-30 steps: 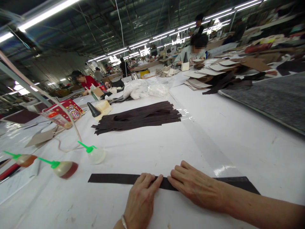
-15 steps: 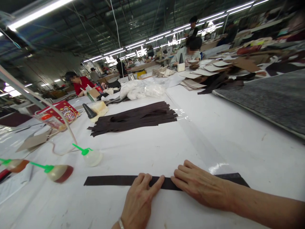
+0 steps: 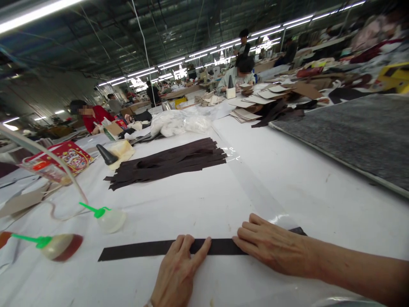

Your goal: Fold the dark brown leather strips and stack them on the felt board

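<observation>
A long dark brown strip [image 3: 137,249], seemingly leather or fabric, lies flat across the white table. My left hand [image 3: 179,264] rests on its middle, thumb and fingers apart, pressing from above. To the right, my right hand [image 3: 271,245] has its fingers curled together onto the same strip, the fingertips at its surface. A short bare stretch of strip shows between the two hands. Past my right wrist, one end of the strip peeks out; the part beneath that hand is hidden. Farther back lies a pile of similar dark strips [image 3: 169,164].
Two squeeze bottles with green spouts, one clear [image 3: 110,219] and one with reddish liquid [image 3: 65,247], lie at left. A block with a black cone [image 3: 107,154] stands behind. A grey board [image 3: 345,136] is at right. Co-workers sit farther off.
The view has turned slightly right. The gap between my hands has widened, and less of the strip shows beyond my right wrist. Both hands stay on the strip.
</observation>
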A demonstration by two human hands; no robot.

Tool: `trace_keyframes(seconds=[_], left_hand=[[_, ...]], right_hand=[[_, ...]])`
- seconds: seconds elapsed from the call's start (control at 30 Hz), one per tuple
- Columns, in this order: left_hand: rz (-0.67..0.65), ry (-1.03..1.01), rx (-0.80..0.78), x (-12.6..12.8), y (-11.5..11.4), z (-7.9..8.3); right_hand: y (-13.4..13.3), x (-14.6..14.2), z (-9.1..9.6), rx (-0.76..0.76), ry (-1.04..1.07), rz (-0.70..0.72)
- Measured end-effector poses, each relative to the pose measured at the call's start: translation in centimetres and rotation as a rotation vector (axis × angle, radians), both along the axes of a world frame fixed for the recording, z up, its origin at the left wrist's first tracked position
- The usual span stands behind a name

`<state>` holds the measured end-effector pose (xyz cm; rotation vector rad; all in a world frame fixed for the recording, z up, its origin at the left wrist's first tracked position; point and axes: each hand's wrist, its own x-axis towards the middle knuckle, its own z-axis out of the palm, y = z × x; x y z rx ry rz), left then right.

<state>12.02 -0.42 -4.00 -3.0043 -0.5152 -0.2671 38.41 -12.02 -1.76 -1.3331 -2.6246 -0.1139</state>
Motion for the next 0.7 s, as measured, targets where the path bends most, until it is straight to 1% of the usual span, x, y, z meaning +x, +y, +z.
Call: trace_keyframes(seconds=[0.13, 0.23, 0.3, 0.37, 0.43, 0.47, 0.53, 0.6, 0.7], left_hand=[[-0.004, -0.082, 0.007, 0.0, 0.1, 0.3], [0.035, -0.193, -0.015, 1.1, -0.3, 1.1], [0.047, -0.268, -0.093, 2.8, -1.1, 1.7], [0.005, -0.282, -0.225, 4.7, -2.1, 1.9], [-0.039, -0.236, -0.343, 6.4, -3.2, 1.6], [-0.051, -0.206, -0.372, 7.0, -3.5, 1.2], [-0.062, -0.167, -0.365, 7.6, -4.0, 0.4], [-0.092, -0.152, -0.324, 7.5, -4.0, -0.3], [-0.132, -0.141, -0.282, 7.1, -3.7, -0.6]], right_hand=[[-0.6, 0.6, 0.2, -0.022, 0.015, -0.012], [-0.8, 0.8, 0.2, -0.048, 0.003, -0.023], [-0.8, 0.8, 0.2, -0.056, -0.009, -0.026], [-0.9, 0.8, 0.1, -0.050, -0.013, -0.037], [-1.1, 0.7, 0.0, -0.032, -0.021, -0.052], [-1.2, 0.8, 0.0, -0.022, -0.031, -0.061], [-1.4, 0.9, 0.1, -0.004, -0.046, -0.071], [-1.8, 1.1, 0.2, 0.001, -0.046, -0.078], [-2.2, 1.5, 0.3, -0.003, -0.040, -0.084]])
